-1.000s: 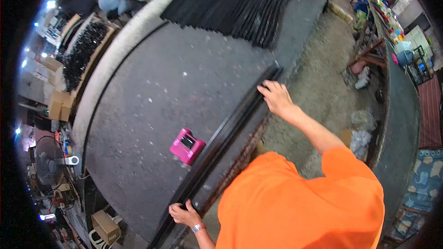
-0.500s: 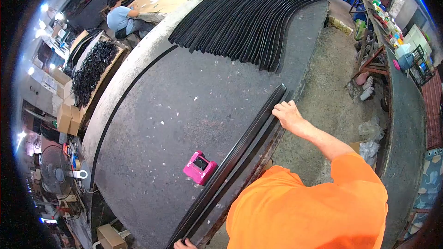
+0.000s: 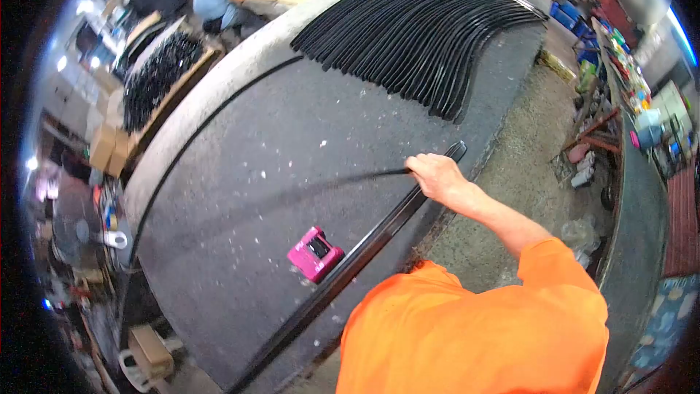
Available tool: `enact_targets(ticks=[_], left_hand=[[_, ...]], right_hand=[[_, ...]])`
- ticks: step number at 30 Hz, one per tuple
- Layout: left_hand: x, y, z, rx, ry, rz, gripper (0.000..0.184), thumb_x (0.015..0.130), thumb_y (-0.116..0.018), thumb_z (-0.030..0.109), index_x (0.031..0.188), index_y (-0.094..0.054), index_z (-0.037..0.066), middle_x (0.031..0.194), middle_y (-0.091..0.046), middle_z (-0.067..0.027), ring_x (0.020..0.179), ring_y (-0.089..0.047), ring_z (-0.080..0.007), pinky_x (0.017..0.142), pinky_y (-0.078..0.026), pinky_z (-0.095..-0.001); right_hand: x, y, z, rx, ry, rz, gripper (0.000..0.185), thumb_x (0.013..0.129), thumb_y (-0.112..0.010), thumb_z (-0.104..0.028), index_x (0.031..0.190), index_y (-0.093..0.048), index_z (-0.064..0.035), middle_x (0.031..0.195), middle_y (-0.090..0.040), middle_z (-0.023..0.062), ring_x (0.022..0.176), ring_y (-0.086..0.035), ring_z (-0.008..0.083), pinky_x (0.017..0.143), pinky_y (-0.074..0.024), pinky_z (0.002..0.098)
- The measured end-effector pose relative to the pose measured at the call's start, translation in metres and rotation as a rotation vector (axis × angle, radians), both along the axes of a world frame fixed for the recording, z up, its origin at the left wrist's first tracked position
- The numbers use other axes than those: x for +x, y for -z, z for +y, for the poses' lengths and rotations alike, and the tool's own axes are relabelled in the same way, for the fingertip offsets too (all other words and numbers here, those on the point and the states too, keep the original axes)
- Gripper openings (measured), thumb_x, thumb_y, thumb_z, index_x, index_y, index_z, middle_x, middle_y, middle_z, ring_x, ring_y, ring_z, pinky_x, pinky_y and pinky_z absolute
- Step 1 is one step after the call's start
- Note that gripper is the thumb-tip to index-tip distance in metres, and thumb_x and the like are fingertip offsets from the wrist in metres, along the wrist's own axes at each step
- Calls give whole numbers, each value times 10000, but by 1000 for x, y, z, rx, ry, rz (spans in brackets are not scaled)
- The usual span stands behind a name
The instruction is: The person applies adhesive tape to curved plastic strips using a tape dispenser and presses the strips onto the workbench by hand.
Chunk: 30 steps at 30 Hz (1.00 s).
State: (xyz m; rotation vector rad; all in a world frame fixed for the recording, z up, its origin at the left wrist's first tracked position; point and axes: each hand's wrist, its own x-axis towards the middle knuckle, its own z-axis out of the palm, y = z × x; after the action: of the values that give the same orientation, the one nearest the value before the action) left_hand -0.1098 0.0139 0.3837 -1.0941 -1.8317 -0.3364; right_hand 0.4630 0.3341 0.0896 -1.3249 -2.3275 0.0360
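Note:
My right hand (image 3: 436, 177) is closed on the end of a thin black strip (image 3: 343, 178). The strip arcs away to the left over the dark table (image 3: 219, 175), blurred by motion. Under the same hand lies a bundle of long black strips (image 3: 357, 255), running along the table's near edge. A pink block-shaped object with a black middle (image 3: 316, 254) sits against that bundle. My left hand is out of the frame.
Many black strips (image 3: 415, 36) lie side by side at the table's far end. Another strip (image 3: 197, 138) follows the left edge. A seated person in light blue (image 3: 215, 4) is beyond. Cartons (image 3: 109, 149) stand at left; a cluttered bench (image 3: 642, 211) at right.
My right hand has shifted left and lifted one strip's end off the near-edge bundle, and the strip now sweeps left. My left hand has left the bottom of the view.

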Motion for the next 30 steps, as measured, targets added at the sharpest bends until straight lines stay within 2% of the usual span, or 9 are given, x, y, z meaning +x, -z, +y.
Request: enact_targets(ticks=[1,3,5,10,13,15,21,27,30], left_hand=[[4,-22,1,50,-45,117,568,897,-684,528,1095,-729,-3,996,-738,-151,773,-691,-277,623,-533,-386],[46,-58,25,122,-115,82,525,904,-687,459,1185,-679,16,1119,-704,-168,963,-669,-288,742,-530,-370],[36,-86,27,65,3,391,510,846,-721,377,1229,-635,52,1206,-670,-163,1111,-618,-297,873,-485,-426],[91,-114,62,76,167,380,406,923,-709,355,984,-672,-45,893,-680,-145,800,-620,-258,712,-487,-370],[105,-115,69,41,163,422,372,927,-727,302,946,-683,-67,800,-673,-123,699,-607,-220,629,-476,-345],[101,-117,66,24,158,463,333,922,-737,262,952,-690,-66,785,-674,-114,675,-608,-211,606,-476,-335],[115,-99,63,189,250,273,213,903,-747,138,976,-705,-58,785,-678,-91,661,-613,-170,583,-479,-292],[121,-98,61,184,380,259,192,900,-742,111,976,-705,-61,762,-663,-84,661,-610,-169,585,-477,-296],[127,-96,64,244,276,253,173,897,-739,87,974,-705,-64,769,-670,-86,660,-605,-165,593,-476,-294]], right_hand=[[-21,-4,2,-43,-26,93,126,868,-648,-113,929,-544,-78,823,-623,132,807,-648,375,680,-526,470],[-60,-4,9,-124,-52,253,149,858,-652,-86,949,-541,-47,819,-613,186,836,-636,421,690,-502,490],[-96,-10,8,-205,-114,325,139,890,-627,-92,976,-535,-31,864,-631,220,865,-622,456,695,-498,485],[-143,21,4,-586,-87,505,202,906,-623,-137,1087,-579,-59,940,-667,243,943,-630,464,786,-501,504],[-131,47,7,-542,-151,623,209,900,-637,-133,1090,-608,-50,914,-686,192,881,-690,368,783,-522,426],[-124,53,14,-754,-119,709,190,894,-659,-124,1054,-636,-24,876,-684,70,808,-669,152,751,-523,315],[-127,50,17,-930,-14,616,223,889,-652,-87,1098,-643,-12,928,-713,64,828,-674,145,766,-542,299],[-172,25,-12,-939,-252,776,126,893,-663,-30,1018,-653,-12,906,-697,55,831,-666,126,756,-553,288],[-195,28,-19,-957,-282,761,153,892,-647,-4,1044,-658,-14,919,-703,54,840,-656,118,759,-538,282]])
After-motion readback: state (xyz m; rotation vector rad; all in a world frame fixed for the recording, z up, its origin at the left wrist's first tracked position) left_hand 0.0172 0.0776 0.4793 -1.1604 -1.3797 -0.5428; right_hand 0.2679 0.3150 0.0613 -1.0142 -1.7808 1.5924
